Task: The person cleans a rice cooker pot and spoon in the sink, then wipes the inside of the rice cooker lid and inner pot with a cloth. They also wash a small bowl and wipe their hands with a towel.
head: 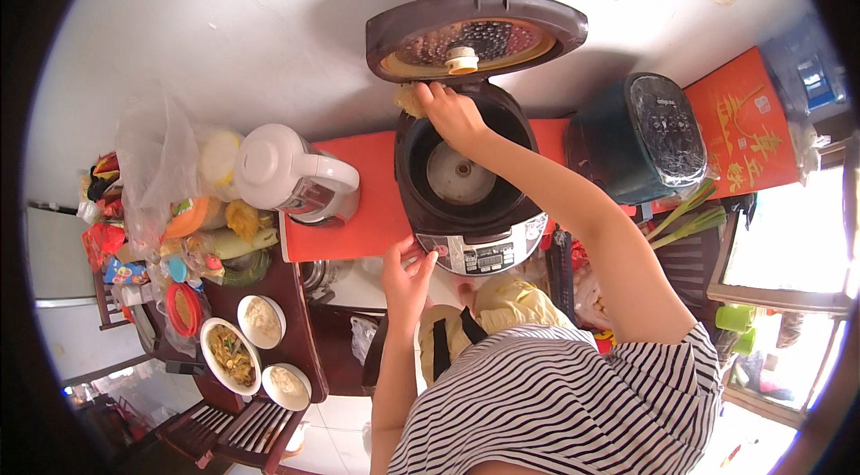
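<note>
A dark rice cooker (517,112) stands before me with its lid (403,38) raised. Its cavity shows a round metal heating plate (460,172), and I see no inner pot in it. At the back left of the rim, below the lid hinge, my right hand (453,115) holds a yellowish sponge or scrubbing cloth (408,100). My left hand (408,273) touches the cooker's front left corner beside the control panel (487,261), its fingers apart. A white steam-valve part (461,61) sits on the underside of the lid.
A white-lidded electric jug (295,172) stands left on the red surface (376,206). To the right are a dark green appliance (645,139) and an orange-red box (739,119). Two bowls of rice (262,322) and a dish of food (230,355) sit on the brown table (295,314).
</note>
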Available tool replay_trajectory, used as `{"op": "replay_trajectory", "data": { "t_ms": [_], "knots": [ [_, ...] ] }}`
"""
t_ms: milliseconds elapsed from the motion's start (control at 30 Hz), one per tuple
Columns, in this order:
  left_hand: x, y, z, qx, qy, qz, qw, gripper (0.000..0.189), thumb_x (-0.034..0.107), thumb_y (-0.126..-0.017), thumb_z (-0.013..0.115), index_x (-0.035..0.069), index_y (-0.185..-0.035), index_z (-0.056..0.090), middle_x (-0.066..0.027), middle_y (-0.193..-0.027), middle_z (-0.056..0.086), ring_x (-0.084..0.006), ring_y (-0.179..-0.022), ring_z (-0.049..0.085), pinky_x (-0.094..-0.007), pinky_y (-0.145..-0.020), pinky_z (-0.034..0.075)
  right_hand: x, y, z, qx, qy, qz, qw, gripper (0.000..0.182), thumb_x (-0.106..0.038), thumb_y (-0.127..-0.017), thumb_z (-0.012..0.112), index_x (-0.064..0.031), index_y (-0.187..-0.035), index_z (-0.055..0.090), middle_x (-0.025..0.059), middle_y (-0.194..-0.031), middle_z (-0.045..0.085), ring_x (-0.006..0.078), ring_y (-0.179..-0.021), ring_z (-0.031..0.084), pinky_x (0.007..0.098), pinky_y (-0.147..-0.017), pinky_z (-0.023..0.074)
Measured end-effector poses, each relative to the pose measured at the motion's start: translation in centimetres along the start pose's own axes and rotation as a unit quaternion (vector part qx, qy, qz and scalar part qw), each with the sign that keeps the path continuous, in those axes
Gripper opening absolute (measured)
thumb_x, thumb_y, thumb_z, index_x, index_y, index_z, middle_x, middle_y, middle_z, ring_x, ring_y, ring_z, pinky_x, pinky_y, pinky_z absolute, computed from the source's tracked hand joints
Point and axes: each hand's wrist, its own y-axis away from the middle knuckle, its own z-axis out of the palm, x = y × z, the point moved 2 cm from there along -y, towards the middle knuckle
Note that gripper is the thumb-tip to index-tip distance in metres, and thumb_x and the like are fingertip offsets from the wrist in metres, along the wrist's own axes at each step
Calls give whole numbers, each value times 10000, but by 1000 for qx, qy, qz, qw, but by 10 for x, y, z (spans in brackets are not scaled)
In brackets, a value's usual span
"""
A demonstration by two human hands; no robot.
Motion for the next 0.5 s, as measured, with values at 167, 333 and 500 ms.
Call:
{"op": "replay_trajectory", "data": {
  "t_ms": [167, 333, 500],
  "knots": [
    [-1, 1, 1, 3, 7, -3, 1000, 378, 21, -831, 678, -86, -1139, 487, -152, -1109, 552, -187, -999, 585, -318, -871, 537, -11, -6, 3, -31, -82, -37, 995, 215, -42, -781, 553, -24, -965, 442, 130, -864, 589, 280, -827, 635, 347, -687, 538],
    [-3, 1, 0, 7, 19, -3, 1000, 392, 37, -834, 684, -81, -1145, 474, -149, -1116, 545, -185, -1006, 577, -321, -871, 537, -40, 3, -8, -82, -232, -107, 963, 240, -28, -794, 525, 2, -1014, 434, 162, -874, 608, 327, -887, 616, 412, -771, 503],
    [-4, 3, 2, 20, 18, -11, 1000, 397, 43, -837, 684, -74, -1150, 469, -147, -1121, 534, -177, -1008, 567, -327, -869, 539, -70, 42, -20, -150, -333, -152, 919, 312, -2, -817, 501, 19, -1099, 369, 171, -809, 623, 369, -869, 615, 476, -1046, 309]
  ]
}}
